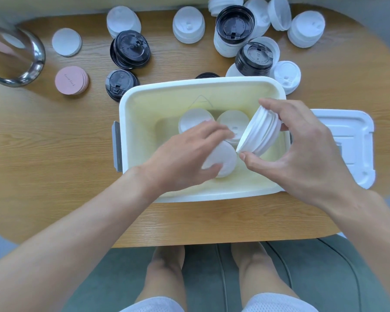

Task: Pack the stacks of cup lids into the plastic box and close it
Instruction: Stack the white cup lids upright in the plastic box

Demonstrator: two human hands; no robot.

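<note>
Our left hand (185,158) grips one white lid stack (221,162) inside the plastic box (142,113), half hiding it; beyond our fingers sit two more stacks. Our right hand (300,154) pinches a tilted stack (259,134); box lid (347,140) lies right.

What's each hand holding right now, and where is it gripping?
The right hand holds a tilted stack of white lids by its rim, thumb below, fingers above. The left hand grips another white stack from above, inside the plastic box.
</note>
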